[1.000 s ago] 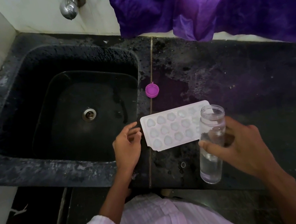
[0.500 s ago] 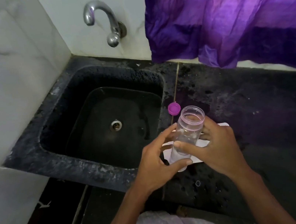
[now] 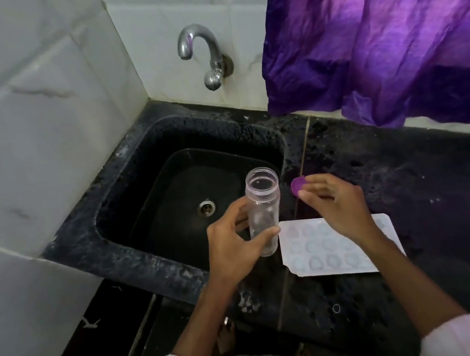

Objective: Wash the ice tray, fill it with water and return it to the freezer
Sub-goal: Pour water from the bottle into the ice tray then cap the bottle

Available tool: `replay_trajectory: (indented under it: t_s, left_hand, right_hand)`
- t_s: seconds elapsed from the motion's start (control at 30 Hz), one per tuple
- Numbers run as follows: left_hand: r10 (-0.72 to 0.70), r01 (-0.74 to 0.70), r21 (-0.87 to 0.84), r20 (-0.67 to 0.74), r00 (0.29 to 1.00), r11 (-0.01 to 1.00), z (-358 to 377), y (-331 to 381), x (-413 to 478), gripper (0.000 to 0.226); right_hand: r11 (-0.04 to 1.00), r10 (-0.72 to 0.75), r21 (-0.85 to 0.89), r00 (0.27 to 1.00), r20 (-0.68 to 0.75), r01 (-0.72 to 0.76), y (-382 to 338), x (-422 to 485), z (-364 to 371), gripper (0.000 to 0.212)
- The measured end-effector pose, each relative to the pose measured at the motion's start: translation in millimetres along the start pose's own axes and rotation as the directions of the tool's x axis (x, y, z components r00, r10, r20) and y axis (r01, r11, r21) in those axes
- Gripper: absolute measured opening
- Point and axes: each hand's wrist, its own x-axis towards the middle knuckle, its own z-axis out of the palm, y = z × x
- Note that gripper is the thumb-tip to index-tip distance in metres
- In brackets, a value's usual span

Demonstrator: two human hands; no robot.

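Black counter (image 3: 430,177), sink (image 3: 138,177) at its left end, ice tray out on the counter.
Ice tray (image 3: 316,254) lies flat just right of the sink, cavities up. Left hand (image 3: 229,246) grips an uncapped clear bottle (image 3: 264,213) upright over the sink's right edge. Right hand (image 3: 336,204) above the tray, fingertips at the purple cap (image 3: 297,185); can't tell if it's pinched.

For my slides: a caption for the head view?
Left hand holds the uncapped bottle at the sink; right hand touches the purple cap; ice tray lies on counter.
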Motion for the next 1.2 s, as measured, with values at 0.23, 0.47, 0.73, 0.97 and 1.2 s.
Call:
replay_trajectory:
  t_s: [0.23, 0.47, 0.73, 0.97, 1.2]
  left_hand:
    - [-0.063, 0.064, -0.054, 0.023, 0.998, 0.996, -12, -7, 30, 0.06]
    - [-0.079, 0.086, -0.084, 0.08, 0.994, 0.993, -18, -22, 55, 0.062]
    - [-0.049, 0.068, -0.094, 0.193, 0.98, 0.993, -8, -27, 87, 0.061]
    - [0.025, 0.009, -0.102, 0.326, 0.945, 0.995, 28, -28, 111, 0.058]
    - [0.03, 0.003, -0.089, 0.369, 0.929, 0.996, 55, -42, 121, 0.059]
  right_hand:
    - [0.675, 0.064, -0.735, 0.989, 0.135, 0.057, 28, 64, 27, 0.062]
    - [0.552, 0.298, -0.83, 0.949, 0.107, -0.08, 49, 78, 44, 0.057]
    - [0.938, 0.183, -0.245, 0.95, -0.255, -0.246, 21, 76, 26, 0.038]
    - [0.878, 0.076, 0.475, 0.962, -0.262, 0.06, -67, 50, -1, 0.036]
    - [0.951, -0.043, 0.298, 0.988, -0.146, 0.085, -80, 41, 2, 0.05]
